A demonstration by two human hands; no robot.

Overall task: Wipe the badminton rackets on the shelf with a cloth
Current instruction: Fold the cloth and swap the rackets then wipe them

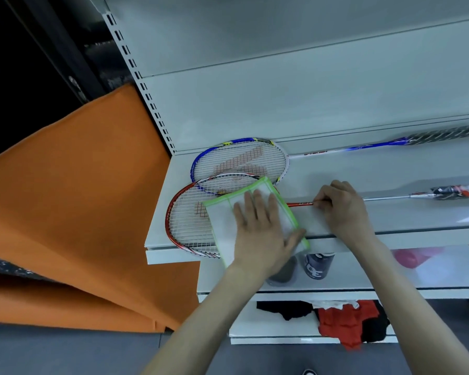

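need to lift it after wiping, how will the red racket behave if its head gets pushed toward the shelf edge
The red-framed badminton racket probably slides easily: it lies flat on the smooth white metal shelf, and its rim already overhangs the front edge. It looks light for its length, with a thin shaft pinned by the right hand. The green-edged white cloth under the left hand looks floppy.

One head-worn camera only, peering steeply down and forward, close over both hands [295,226]. The shelf [157,239] sits right under them, lower shelves below their wrists, orange wall off beyond the left hand.
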